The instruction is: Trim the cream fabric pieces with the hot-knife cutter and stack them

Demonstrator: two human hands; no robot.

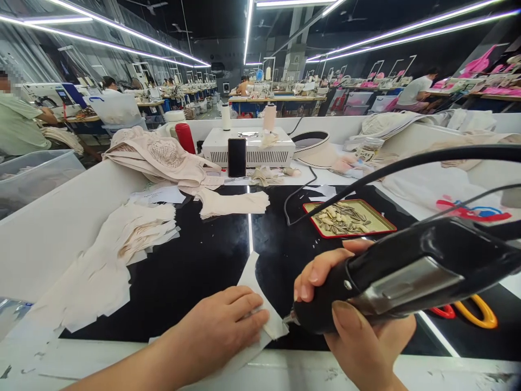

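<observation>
Right grip (366, 347): I clasp a black, rounded, metal-plated tool (407, 277)
Left grip (228, 320): unclenched, flat on a white, curve-edged sheet (277, 325)

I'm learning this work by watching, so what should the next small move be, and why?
Probably ease the black tool in the right hand slightly along the edge of the white piece, with the left hand steadying it: the tip appears to meet the piece's corner, and the left hand lies on the piece, just short of the tip.
</observation>
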